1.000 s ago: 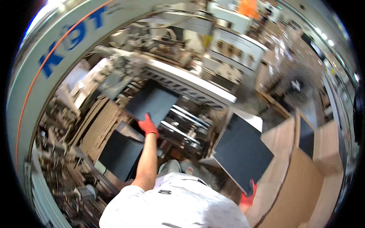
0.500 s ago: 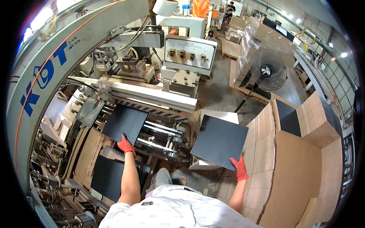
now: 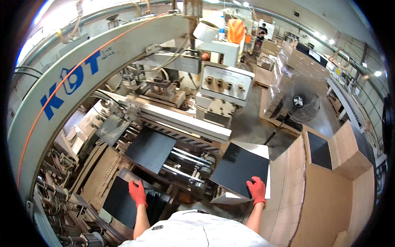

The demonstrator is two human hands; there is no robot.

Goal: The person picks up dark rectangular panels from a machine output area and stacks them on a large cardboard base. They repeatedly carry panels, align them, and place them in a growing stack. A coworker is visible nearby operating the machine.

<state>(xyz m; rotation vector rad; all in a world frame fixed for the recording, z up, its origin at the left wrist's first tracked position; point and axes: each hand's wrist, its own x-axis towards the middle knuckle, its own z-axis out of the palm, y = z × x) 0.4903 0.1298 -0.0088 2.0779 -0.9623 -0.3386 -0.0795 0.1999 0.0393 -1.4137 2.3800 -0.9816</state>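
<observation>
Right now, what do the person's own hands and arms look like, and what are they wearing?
The left hand and right hand each wear a bright red glove; the right glove also shows some dark colour by the fingers. The forearms are bare above the gloves. The shirt is white with small, faint marks and one little dark oval.

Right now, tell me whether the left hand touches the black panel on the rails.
Apart: the head view shows a gap between the left hand and the black panel.
</observation>
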